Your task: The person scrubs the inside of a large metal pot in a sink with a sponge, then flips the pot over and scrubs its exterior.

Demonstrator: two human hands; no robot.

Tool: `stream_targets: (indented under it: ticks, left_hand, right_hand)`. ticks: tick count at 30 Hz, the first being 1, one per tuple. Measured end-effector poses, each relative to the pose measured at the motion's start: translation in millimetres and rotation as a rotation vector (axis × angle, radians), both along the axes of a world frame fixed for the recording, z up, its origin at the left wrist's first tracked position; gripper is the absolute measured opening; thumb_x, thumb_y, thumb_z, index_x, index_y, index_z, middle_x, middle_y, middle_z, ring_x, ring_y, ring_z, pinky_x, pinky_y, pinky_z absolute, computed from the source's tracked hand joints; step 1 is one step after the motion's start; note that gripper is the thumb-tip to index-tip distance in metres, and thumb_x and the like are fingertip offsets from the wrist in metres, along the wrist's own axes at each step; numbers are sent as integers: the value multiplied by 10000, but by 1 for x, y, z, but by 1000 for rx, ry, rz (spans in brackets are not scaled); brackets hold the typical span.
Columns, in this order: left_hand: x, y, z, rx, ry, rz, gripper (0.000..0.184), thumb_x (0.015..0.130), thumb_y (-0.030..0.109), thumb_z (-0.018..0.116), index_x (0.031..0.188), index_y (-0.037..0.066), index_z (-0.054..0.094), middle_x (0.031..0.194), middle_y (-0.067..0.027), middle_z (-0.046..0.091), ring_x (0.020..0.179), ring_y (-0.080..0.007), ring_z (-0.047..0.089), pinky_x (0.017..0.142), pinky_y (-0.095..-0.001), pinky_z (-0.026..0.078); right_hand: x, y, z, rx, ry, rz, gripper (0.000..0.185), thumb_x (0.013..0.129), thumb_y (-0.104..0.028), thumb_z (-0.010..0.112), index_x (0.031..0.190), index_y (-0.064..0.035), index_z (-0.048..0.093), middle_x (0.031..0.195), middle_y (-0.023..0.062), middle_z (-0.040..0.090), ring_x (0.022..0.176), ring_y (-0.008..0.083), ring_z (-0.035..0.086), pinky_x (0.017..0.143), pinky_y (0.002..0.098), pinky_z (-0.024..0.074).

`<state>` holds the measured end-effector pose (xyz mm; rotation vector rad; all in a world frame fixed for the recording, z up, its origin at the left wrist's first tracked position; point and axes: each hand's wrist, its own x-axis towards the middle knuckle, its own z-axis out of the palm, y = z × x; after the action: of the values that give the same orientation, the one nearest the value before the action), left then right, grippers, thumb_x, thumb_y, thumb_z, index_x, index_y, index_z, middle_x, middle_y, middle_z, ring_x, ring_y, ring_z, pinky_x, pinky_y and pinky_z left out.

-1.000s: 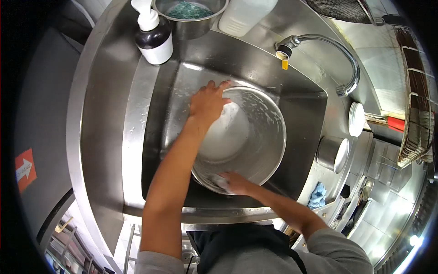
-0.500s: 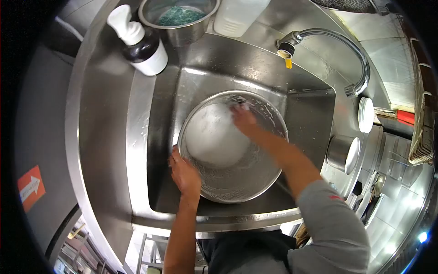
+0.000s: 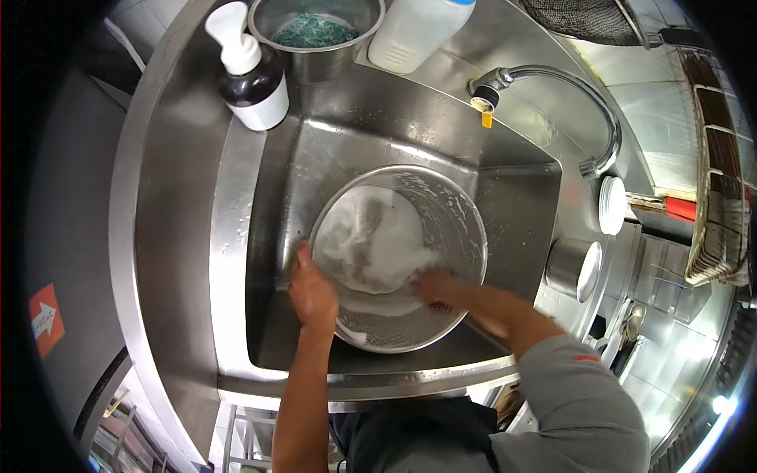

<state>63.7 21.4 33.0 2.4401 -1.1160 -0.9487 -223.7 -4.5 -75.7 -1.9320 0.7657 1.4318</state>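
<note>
A large round metal bowl (image 3: pixel 457 206) sits in the steel sink (image 3: pixel 516 201). White foam (image 3: pixel 398 236) lies in it, with streaks of suds up its inner wall. My left hand (image 3: pixel 314 296) grips the bowl's left rim, thumb up and the other fingers mostly hidden at the outer side. Inside the bowl, at the lower right, my right hand (image 3: pixel 438 288) is against or close to the wall. Motion smears its fingers, so whether it holds anything cannot be made out.
Behind the sink's left corner stand a pump bottle (image 3: pixel 256 91), a metal pot (image 3: pixel 315 63) with green scouring material in it, and a white jug (image 3: pixel 418 35). A curved faucet (image 3: pixel 603 102) rises at the back right. A white lid (image 3: pixel 612 205) and a small metal container (image 3: pixel 564 268) lie along the right ledge.
My right hand has swept from the far wall of the bowl to its lower right. The foam has parted, showing a greyish patch. My left hand stays on the rim.
</note>
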Motion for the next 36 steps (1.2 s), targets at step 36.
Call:
stream_targets:
  ticks: [36]
  left_hand:
    - [3, -105, -8, -384, -64, -369, 451, 889, 175, 616, 1321, 171, 484, 1243, -195, 542, 1148, -382, 529, 935, -468, 461]
  right_hand:
    - [96, 46, 53, 80, -243, -619, 534, 936, -249, 497, 1402, -19, 373, 1306, 282, 499, 1241, 402, 458, 1020, 490, 375]
